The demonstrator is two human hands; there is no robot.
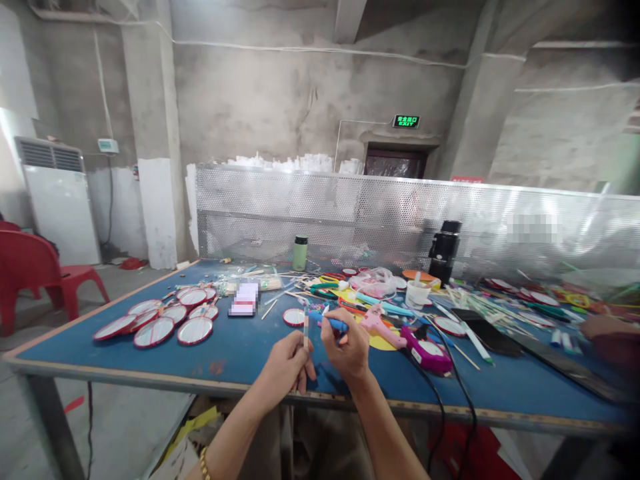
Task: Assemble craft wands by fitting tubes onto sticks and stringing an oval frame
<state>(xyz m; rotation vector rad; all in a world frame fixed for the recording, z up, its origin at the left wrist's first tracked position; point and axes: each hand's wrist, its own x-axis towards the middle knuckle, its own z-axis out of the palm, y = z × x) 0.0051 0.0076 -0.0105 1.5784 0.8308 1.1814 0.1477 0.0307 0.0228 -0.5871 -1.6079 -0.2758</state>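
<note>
My left hand [287, 365] is closed round a thin pale strip [306, 330] that stands upright between the fingers, above the table's front edge. Close beside it on the right, my right hand [349, 343] pinches a blue pen-like tool [334, 324] with a whitish tip that points up and left toward the strip. Behind the hands lies a round red-rimmed disc [294, 317]. A pink glue gun [383, 325] rests to the right of my right hand, near a purple device [427, 351].
Several red-rimmed discs [195, 330] lie at the left of the blue table [225, 367], near a phone [245, 298]. Farther back stand a green bottle [300, 253], a white cup [417, 294] and a black thermos [445, 253]. Cables hang over the front edge.
</note>
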